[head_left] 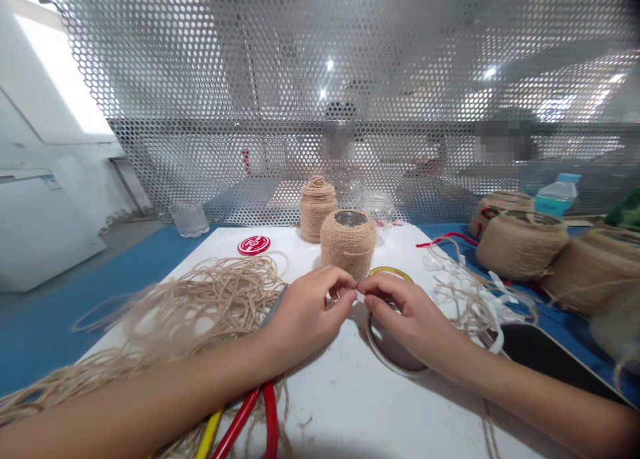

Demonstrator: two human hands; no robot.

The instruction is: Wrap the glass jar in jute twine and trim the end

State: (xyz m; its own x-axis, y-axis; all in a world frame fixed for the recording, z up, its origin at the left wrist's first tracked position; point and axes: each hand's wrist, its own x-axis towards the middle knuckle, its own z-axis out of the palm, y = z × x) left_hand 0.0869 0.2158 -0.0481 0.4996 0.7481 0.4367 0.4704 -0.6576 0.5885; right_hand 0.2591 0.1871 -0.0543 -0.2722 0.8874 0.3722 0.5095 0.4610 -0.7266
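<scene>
In the middle, my left hand (315, 306) and my right hand (407, 309) meet with fingertips pinched together. Something small and whitish seems to be between them, too small to name. Just beyond the fingertips stands a jar wrapped in jute twine (349, 252), open at the top. A tape roll (383, 352) lies under my right hand, partly covered by it; a yellow ring edge (393, 271) shows behind the hand. Beneath my left forearm are red handles (270, 412) and a yellow handle (209, 436), their other ends hidden.
A loose heap of twine (215, 299) lies left, near a red lid (254, 245). Behind stand a twine-wrapped lidded jar (318, 212) and a clear jar (377, 209). Right are white scraps (470, 299), a dark flat device (550, 359) and wrapped jars (523, 246). Perforated metal (210, 146) closes the back.
</scene>
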